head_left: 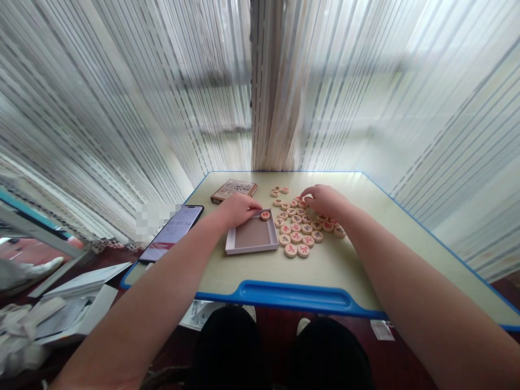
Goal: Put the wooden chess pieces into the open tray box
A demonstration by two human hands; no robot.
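Note:
A shallow white cardboard box [252, 250] with a brown inside lies on the table. My left hand [239, 209] is closed on its far rim, fingertips by the far right corner. One round Chinese chess piece [265, 215] with a red character sits in that corner of the box. To the right, many wooden pieces [296, 237] with red or black characters lie flat in a loose group. My right hand [323, 199] is at the far side of this group, thumb and fingers pinched around a piece that they partly hide.
A printed box lid [234, 190] lies behind the box. At the table's left edge a phone [173, 233] shows a running timer. The table [414, 254] has a blue rim and a blue front groove [294, 295]. Pleated curtains [268, 97] hang behind; papers [81, 303] lie at lower left.

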